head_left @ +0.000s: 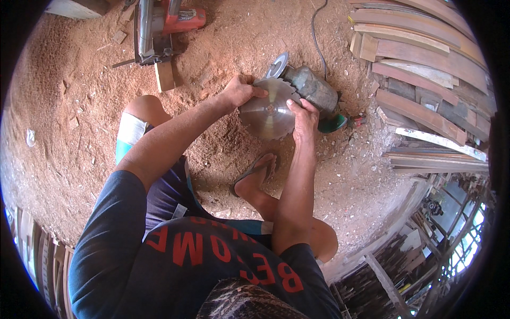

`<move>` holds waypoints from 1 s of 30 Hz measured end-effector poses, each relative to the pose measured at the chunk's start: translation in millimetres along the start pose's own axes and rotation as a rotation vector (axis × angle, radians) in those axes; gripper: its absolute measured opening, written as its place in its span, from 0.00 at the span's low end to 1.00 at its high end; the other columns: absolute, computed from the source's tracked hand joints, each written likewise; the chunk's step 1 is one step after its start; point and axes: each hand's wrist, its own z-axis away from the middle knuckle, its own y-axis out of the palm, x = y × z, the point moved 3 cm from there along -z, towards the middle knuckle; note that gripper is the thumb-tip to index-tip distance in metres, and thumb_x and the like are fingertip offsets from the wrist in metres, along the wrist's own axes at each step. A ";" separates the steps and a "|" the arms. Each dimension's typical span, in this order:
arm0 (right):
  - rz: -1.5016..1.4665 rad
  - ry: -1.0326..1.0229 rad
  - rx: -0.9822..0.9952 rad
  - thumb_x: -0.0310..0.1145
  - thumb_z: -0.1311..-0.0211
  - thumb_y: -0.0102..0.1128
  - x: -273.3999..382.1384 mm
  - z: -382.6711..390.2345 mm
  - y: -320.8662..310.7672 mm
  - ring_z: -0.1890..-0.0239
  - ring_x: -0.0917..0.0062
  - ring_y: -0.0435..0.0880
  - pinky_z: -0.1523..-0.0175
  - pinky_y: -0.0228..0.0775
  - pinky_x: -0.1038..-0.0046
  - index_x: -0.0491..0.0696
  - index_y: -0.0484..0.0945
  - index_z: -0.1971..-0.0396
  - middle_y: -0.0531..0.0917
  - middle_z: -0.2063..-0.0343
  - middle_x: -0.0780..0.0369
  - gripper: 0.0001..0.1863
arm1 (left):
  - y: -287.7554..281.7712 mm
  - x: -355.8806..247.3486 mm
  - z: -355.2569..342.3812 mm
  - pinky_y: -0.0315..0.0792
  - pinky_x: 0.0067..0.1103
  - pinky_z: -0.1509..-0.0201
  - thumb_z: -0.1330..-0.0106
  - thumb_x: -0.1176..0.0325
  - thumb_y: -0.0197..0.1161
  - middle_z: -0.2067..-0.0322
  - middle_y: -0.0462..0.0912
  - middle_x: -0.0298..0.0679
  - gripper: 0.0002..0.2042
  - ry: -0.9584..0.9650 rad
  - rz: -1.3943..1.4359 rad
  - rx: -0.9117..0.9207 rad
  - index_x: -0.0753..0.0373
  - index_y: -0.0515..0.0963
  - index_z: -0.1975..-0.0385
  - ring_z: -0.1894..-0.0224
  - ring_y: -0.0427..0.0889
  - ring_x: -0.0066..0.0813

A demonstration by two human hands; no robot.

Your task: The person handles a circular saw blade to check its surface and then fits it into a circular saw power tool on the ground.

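A round toothed circular saw blade (268,119) is held up in front of me, its flat shiny face toward the view. My left hand (243,91) pinches its upper left edge, thumb on the face. On its right edge, my right hand (305,118) grips with the thumb laid over the metal and the fingers mostly behind. Just beyond the blade lies a grey bench grinder (313,87) with a pale grinding wheel (278,65) on its far left end. The blade's upper edge overlaps the grinder in view; whether they touch I cannot tell.
A red and grey power saw (172,24) lies far left by a wood block (164,76). Stacked planks (419,74) fill the right side. A dark cord (314,37) runs away from the grinder. Sawdust covers the ground around my sandalled foot (255,178).
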 end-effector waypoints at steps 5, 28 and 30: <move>0.015 -0.007 -0.006 0.22 0.47 0.75 -3.2 -2.9 0.0 0.48 0.68 0.82 0.38 0.72 0.68 0.25 0.69 0.39 0.82 0.48 0.48 0.36 | -3.0 4.6 -2.5 0.82 0.25 0.58 0.43 0.70 0.76 0.64 0.88 0.42 0.16 -0.011 -0.026 0.002 0.69 0.84 0.56 0.65 0.88 0.29; 0.018 0.004 -0.027 0.21 0.49 0.76 -1.5 -2.4 -3.1 0.48 0.67 0.81 0.37 0.71 0.67 0.26 0.71 0.41 0.81 0.48 0.48 0.36 | 2.1 -2.5 4.3 0.82 0.24 0.61 0.42 0.69 0.75 0.67 0.89 0.41 0.14 -0.025 -0.048 -0.009 0.69 0.85 0.58 0.68 0.88 0.27; 0.020 0.020 0.002 0.27 0.49 0.77 1.4 0.8 0.4 0.42 0.64 0.79 0.32 0.68 0.65 0.30 0.72 0.40 0.80 0.44 0.46 0.37 | 0.0 -2.6 5.5 0.82 0.24 0.62 0.42 0.70 0.75 0.67 0.89 0.42 0.14 -0.033 -0.048 -0.017 0.69 0.85 0.58 0.69 0.88 0.28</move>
